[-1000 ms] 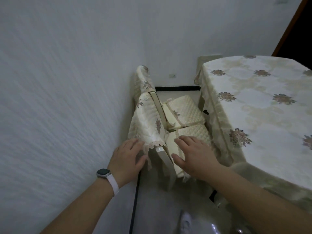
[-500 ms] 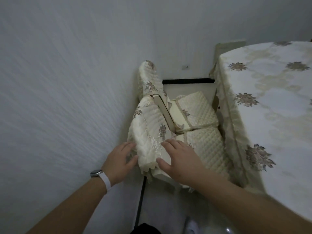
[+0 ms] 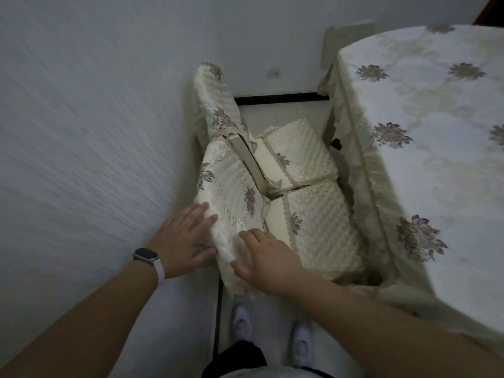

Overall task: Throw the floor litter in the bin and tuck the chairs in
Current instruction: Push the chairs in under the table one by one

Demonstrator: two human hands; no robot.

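Two chairs in cream quilted floral covers stand in the gap between the left wall and the table (image 3: 425,110). On the near chair (image 3: 319,225), the seat reaches the hanging tablecloth, and its backrest (image 3: 231,186) leans toward the wall. My left hand (image 3: 182,238) lies with straight fingers against the wall side of that backrest. Over the backrest's lower edge, my right hand (image 3: 266,261) grips with fingers on the seat side and thumb on the cover. The far chair (image 3: 297,154) stands just beyond, touching the near one. No litter or bin is in view.
A textured white wall (image 3: 81,132) runs close along the left. There is a wall socket (image 3: 273,73) at the back. The floral tablecloth drapes low on the right. My two white shoes (image 3: 242,323) stand on pale floor beside a dark floor strip (image 3: 218,317).
The near chair has slid forward beside the far chair and closer to the tablecloth. Both hands stayed on its backrest. My view has tilted down, so my shoes now show.
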